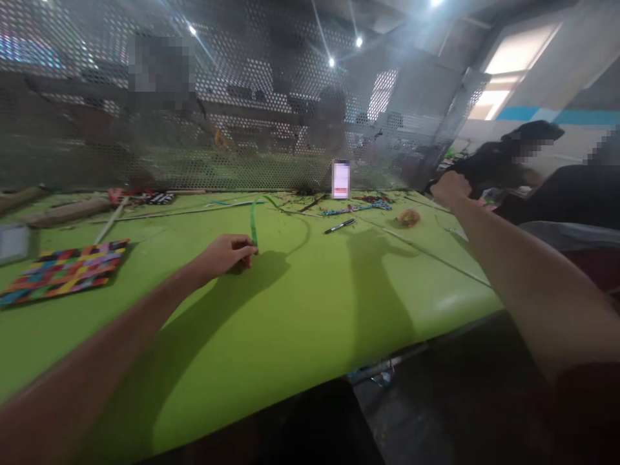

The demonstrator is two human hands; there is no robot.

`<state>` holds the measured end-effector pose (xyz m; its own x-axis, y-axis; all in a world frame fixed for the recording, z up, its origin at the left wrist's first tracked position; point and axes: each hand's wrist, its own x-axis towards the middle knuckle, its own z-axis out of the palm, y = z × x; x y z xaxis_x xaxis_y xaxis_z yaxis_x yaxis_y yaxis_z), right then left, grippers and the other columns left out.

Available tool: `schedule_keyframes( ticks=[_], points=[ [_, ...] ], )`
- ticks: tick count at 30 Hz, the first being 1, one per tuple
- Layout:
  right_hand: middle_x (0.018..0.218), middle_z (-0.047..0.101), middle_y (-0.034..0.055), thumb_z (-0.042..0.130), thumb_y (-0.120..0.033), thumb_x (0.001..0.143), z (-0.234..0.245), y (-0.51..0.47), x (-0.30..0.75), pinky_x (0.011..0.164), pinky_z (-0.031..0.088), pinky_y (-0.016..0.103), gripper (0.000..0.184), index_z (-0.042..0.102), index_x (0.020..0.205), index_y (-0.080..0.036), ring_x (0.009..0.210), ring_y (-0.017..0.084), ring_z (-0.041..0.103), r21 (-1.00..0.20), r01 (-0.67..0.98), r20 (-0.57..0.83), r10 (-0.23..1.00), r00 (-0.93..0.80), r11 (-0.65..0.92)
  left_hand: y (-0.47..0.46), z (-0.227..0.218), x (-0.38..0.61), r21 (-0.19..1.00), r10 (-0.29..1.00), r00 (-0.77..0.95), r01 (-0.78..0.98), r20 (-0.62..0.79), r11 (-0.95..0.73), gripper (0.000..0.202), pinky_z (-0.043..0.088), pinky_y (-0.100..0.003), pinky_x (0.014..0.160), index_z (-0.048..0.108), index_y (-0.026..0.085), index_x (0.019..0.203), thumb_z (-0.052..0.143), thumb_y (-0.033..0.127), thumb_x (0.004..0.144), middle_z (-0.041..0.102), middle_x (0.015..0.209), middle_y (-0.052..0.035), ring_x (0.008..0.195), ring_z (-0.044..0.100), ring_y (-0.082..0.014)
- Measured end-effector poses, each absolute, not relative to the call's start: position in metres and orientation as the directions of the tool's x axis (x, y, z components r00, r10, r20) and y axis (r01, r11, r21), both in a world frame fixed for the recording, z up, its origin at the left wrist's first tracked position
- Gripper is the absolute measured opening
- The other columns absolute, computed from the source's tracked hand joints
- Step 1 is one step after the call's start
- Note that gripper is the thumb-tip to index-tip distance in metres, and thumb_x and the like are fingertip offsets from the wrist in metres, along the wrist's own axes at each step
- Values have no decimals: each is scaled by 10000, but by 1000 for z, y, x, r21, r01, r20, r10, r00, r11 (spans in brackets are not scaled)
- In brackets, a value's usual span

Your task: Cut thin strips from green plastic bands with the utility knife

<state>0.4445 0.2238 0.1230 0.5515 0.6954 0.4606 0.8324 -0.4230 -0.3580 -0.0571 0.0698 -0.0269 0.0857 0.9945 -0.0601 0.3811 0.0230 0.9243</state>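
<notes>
My left hand (231,253) pinches one end of a narrow green strip (253,223) just over the green tabletop (300,310). From the fingers the strip rises, then bends over to the right towards the back of the table. My right hand (451,187) is lifted at the far right edge of the table, its fingers curled closed; what they hold, if anything, I cannot make out. Left of my left hand lies a flat woven mat of many-coloured squares (68,268). A black and white pen (339,226) rests between my two hands, apart from both.
A lit phone (341,179) stands upright against the perforated metal screen (271,129). Along the back lie thin strips and a blue patterned braid (358,208). A brownish bundle (408,217) sits at the right. Wooden pieces (68,212) lie back left. A person (504,155) is beyond the right edge.
</notes>
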Motion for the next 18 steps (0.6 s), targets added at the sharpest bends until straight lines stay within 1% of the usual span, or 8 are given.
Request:
schedule_keyframes(
  ticks=[2, 4, 7, 9, 11, 13, 16, 18],
  points=[
    [1219, 578, 356, 642, -155, 928, 140, 219, 430, 891, 421, 440, 382, 610, 1219, 92, 1213, 327, 580, -394, 844, 532, 659, 532, -363, 68, -25, -54, 923, 993, 121, 381, -1, -46, 318, 505, -291, 574, 636, 161, 725, 743, 459, 760, 688, 647, -43, 571, 627, -158],
    [1230, 555, 399, 508, -152, 984, 155, 211, 406, 838, 338, 463, 369, 614, 1233, 98, 1243, 354, 544, -410, 881, 626, 629, 461, -238, 66, -22, -49, 936, 985, 167, 337, 49, -103, 319, 534, -326, 643, 648, 157, 762, 726, 464, 798, 697, 677, -46, 619, 651, -173],
    [1182, 626, 298, 434, -175, 988, 164, 186, 351, 808, 296, 423, 366, 652, 1189, 39, 1157, 257, 561, -363, 932, 742, 610, 278, 17, 59, -16, -39, 972, 967, 238, 188, 92, -139, 332, 539, -332, 671, 646, 153, 808, 719, 476, 831, 685, 700, -36, 647, 649, -167],
    [1004, 685, 180, 455, -228, 974, 152, 162, 304, 751, 318, 336, 355, 681, 1087, 21, 920, 129, 582, -313, 927, 764, 635, 117, 205, 53, -10, -32, 986, 952, 277, 62, 129, -152, 336, 528, -308, 657, 637, 153, 816, 729, 475, 836, 663, 697, -19, 649, 634, -150],
    [832, 666, 104, 502, -219, 951, 128, 134, 257, 683, 326, 263, 297, 689, 945, 12, 741, 73, 519, -274, 858, 714, 689, -121, 435, 47, -3, -25, 987, 940, 301, -48, 161, -154, 330, 517, -283, 645, 634, 151, 820, 753, 459, 827, 648, 718, -5, 654, 625, -132],
    [656, 591, 0, 651, -241, 871, 98, 111, 217, 610, 312, 207, 210, 662, 744, -73, 613, 47, 447, -248, 781, 641, 702, -312, 574, 41, 3, -20, 982, 932, 317, -122, 175, -143, 330, 506, -266, 630, 634, 147, 825, 774, 445, 816, 641, 742, 2, 645, 617, -116],
    [545, 405, -56, 628, -179, 868, 56, 91, 184, 561, 241, 206, 321, 495, 580, -126, 541, 43, 328, -220, 573, 575, 579, -578, 790, 34, 10, -13, 974, 914, 355, -178, 195, -139, 343, 495, -256, 608, 630, 139, 820, 782, 447, 812, 635, 734, 6, 617, 606, -106],
    [553, 359, -52, 554, -108, 859, 37, 87, 178, 574, 230, 216, 315, 430, 571, -141, 551, 56, 323, -184, 443, 570, 462, -679, 878, 32, 12, -10, 966, 902, 367, -202, 227, -161, 344, 494, -254, 604, 627, 139, 820, 776, 449, 818, 633, 731, 8, 612, 606, -104]
  ],
)
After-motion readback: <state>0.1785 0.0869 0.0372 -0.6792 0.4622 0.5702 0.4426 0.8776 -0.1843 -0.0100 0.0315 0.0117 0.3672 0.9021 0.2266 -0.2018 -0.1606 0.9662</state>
